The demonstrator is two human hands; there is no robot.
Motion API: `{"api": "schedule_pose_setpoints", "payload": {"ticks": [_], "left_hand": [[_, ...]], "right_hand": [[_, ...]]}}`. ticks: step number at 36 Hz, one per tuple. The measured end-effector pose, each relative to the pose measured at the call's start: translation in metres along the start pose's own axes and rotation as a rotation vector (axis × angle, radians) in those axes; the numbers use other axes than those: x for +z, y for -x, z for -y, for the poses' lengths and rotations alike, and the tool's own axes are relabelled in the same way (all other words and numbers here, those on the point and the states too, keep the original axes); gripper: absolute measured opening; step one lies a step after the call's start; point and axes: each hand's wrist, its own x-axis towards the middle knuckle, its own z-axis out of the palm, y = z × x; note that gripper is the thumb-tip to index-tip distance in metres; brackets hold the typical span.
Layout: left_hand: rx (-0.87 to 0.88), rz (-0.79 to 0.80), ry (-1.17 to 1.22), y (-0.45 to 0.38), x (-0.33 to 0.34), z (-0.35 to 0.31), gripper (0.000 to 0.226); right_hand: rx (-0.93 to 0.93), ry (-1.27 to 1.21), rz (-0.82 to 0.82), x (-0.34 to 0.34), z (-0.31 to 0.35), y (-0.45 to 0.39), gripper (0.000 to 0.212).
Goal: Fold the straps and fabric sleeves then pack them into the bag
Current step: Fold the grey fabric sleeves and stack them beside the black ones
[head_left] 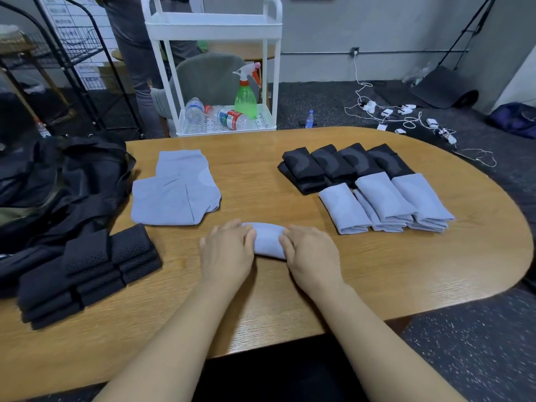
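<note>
A light blue fabric sleeve (268,240), folded small, lies on the wooden table (362,274) between my hands. My left hand (227,252) grips its left end and my right hand (311,256) grips its right end, fingers curled over the fabric. Unfolded light blue sleeves (174,188) lie flat to the left behind it. Folded light blue sleeves (385,203) sit in a row at the right, with folded black sleeves (345,165) behind them. Folded black mesh straps (87,274) are stacked at the near left. The black bag (58,181) slumps open at the far left.
A white cart (214,27) with water bottles and a green spray bottle (246,95) stands beyond the table's far edge, with a grey chair behind it. A black wire rack stands at back left. Cables and chargers (406,117) lie on the floor at the right.
</note>
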Motion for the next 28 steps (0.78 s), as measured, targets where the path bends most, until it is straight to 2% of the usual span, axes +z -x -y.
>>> {"api": "schedule_pose_setpoints", "payload": {"ticks": [1, 4, 10, 13, 16, 18, 21, 28], "left_hand": [[-0.014, -0.038, 0.039, -0.002, -0.001, -0.002, 0.024], [-0.125, -0.06, 0.155, -0.008, -0.006, -0.007, 0.012], [-0.303, 0.144, 0.04, -0.026, -0.017, -0.01, 0.026], [-0.399, 0.23, 0.079, -0.038, -0.02, -0.011, 0.037], [-0.43, 0.276, 0.121, -0.042, -0.021, -0.016, 0.021], [-0.43, 0.269, 0.147, -0.041, -0.019, -0.02, 0.026], [-0.364, 0.223, 0.172, -0.037, -0.017, -0.027, 0.031], [-0.09, 0.203, 0.572, -0.036, -0.02, -0.067, 0.007]], "right_hand": [[0.031, 0.022, -0.009, -0.001, 0.001, -0.001, 0.038], [0.102, 0.126, 0.139, -0.01, 0.003, -0.006, 0.028], [0.259, 0.139, 0.29, -0.018, 0.001, -0.02, 0.017], [0.373, 0.085, 0.405, -0.026, 0.001, -0.029, 0.033], [0.433, 0.015, 0.486, -0.03, 0.001, -0.032, 0.033], [0.457, -0.025, 0.515, -0.032, 0.001, -0.029, 0.033], [0.46, -0.091, 0.468, -0.035, -0.001, -0.018, 0.03], [0.486, -0.414, 0.233, -0.04, -0.023, 0.013, 0.026]]}}
